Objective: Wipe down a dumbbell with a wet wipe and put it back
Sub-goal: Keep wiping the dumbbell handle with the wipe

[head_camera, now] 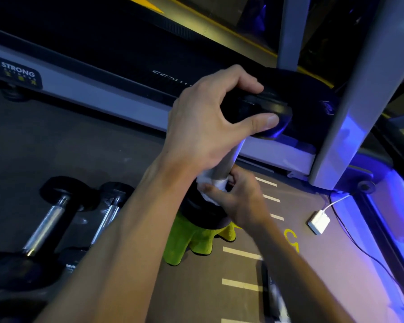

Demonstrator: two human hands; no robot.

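A dumbbell (229, 159) with black heads and a chrome handle stands almost upright, its lower head resting on a lime-green stool (189, 238). My left hand (210, 122) grips the upper black head from above. My right hand (240, 199) presses a white wet wipe (210, 184) against the bottom of the chrome handle, just above the lower head. The lower head is mostly hidden behind my forearm and hand.
Two more dumbbells (44, 220) lie on the grey floor at the left. A treadmill (103, 66) runs across the back, with its grey upright post (350, 108) at the right. A white charger (318, 222) with a cable lies on the floor at the right.
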